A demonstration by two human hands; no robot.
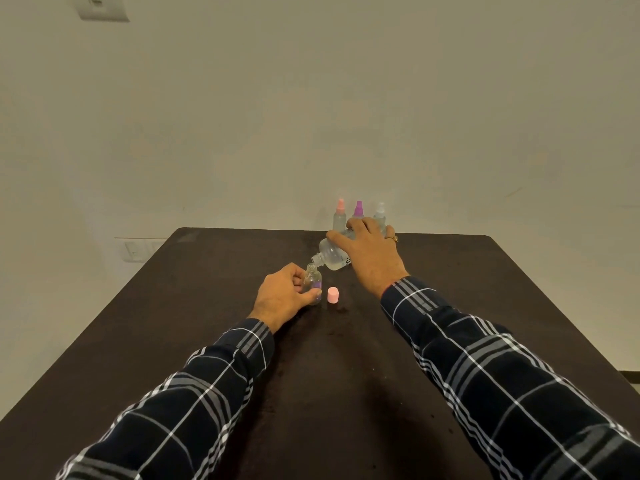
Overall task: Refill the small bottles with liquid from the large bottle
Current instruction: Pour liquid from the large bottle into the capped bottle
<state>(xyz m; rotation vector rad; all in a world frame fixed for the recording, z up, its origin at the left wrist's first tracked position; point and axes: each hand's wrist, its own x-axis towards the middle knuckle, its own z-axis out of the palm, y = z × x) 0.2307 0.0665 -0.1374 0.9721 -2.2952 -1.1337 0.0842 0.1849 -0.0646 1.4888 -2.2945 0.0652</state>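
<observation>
My right hand (369, 252) grips the large clear bottle (330, 255) from above and tilts it down to the left, its open neck right over the mouth of a small clear bottle (312, 280). My left hand (284, 296) holds that small bottle upright on the dark table (207, 306); the bottle has a purple label and no cap. A pink cap (332, 294) stands on the table just right of it. I cannot tell whether liquid is flowing.
Three small spray bottles stand at the table's far edge against the wall: one with a pink top (339, 216), one with a purple top (358, 211), one with a white top (380, 213), partly behind my right hand. A wall socket (136, 251) sits left of the table.
</observation>
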